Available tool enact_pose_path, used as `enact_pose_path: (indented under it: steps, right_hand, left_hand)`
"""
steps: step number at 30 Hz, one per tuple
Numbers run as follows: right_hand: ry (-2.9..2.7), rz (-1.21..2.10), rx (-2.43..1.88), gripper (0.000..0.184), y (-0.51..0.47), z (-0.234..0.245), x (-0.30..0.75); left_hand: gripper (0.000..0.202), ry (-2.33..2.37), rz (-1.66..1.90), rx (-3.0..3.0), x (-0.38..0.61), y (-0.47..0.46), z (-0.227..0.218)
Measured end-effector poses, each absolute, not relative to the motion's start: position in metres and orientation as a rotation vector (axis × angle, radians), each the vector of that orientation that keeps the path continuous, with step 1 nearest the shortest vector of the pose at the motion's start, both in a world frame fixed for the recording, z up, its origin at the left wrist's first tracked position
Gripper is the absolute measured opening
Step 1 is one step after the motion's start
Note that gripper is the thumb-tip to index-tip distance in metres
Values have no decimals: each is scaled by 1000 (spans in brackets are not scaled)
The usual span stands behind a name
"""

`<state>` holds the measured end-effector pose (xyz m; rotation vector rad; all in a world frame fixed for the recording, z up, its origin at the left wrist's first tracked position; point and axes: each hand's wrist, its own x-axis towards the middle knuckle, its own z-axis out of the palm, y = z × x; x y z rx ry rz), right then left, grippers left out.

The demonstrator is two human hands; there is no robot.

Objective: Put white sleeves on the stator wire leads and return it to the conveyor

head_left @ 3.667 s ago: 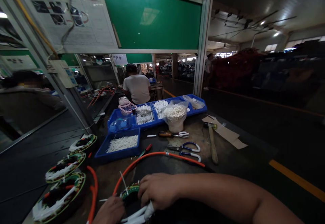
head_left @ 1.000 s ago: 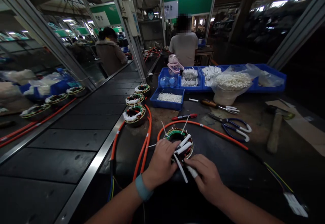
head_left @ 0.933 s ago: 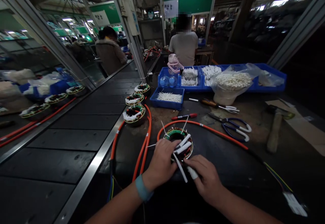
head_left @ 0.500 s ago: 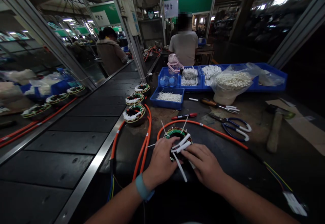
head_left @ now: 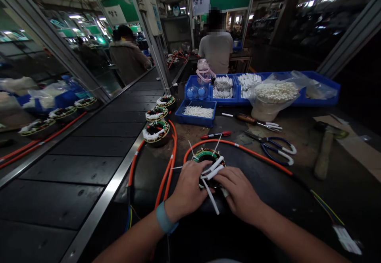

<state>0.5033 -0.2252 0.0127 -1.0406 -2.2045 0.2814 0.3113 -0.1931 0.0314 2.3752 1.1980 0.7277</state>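
A ring-shaped motor stator with a green inner rim lies on the bench in front of me, an orange cable curving around its far side. My left hand is closed around its left side, thumb and fingers over the rim. My right hand is at its right side, fingertips pinching a white insulating sleeve. A second white sleeve lies just beyond that one, and a longer white sleeve slants down between my hands. Thin white ties stick up from the ring. Fingertips inside the ring are partly hidden.
Several finished-looking stators stand beside the conveyor at left. Beyond the work are a blue tray of ties, a red marker, scissors, a screwdriver, a hammer and blue bins. Two people work farther back.
The camera view has shifted slightly. My right fingers have moved a little on the white sleeve; my left hand keeps its hold on the stator.
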Motion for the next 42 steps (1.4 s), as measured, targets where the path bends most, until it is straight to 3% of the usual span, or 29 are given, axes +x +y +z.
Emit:
enact_pose_path:
  steps: [8,13,16,20,22,25,30,32,36,39,42]
  right_hand:
    - [-2424,369,-1113,47,-218,37,503]
    - [-2410,351,-940,55,-215,29,513]
    - [-2378,141,-939,56,-223,13,514]
    - [-2222,-333,-876,39,-238,-4,502]
    - [-2188,-400,-764,31,-240,-3,496]
    - [-2148,-197,-780,27,-233,11,495]
    - [-1998,483,-945,22,-215,30,506]
    - [-2044,535,-883,28,-213,31,508]
    - [-2133,517,-831,30,-207,37,508]
    - [-2111,696,-928,21,-198,47,513]
    - [-2262,684,-895,27,-196,52,518]
  left_hand:
    - [68,1199,776,2408,311,-195,28]
    - [69,1237,831,2394,313,-200,26]
    - [68,1257,845,2380,313,-200,26]
    - [61,1257,858,2370,314,-199,25]
    - [60,1242,861,2368,315,-197,26]
    - [57,1214,819,2382,313,-194,29]
    - [63,1103,692,2487,308,-196,36]
    - [59,1086,710,2531,308,-197,35]
    - [26,1066,708,2619,310,-198,29]
    - [28,1032,696,2677,311,-197,27]
    - [36,1038,697,2708,310,-196,25]
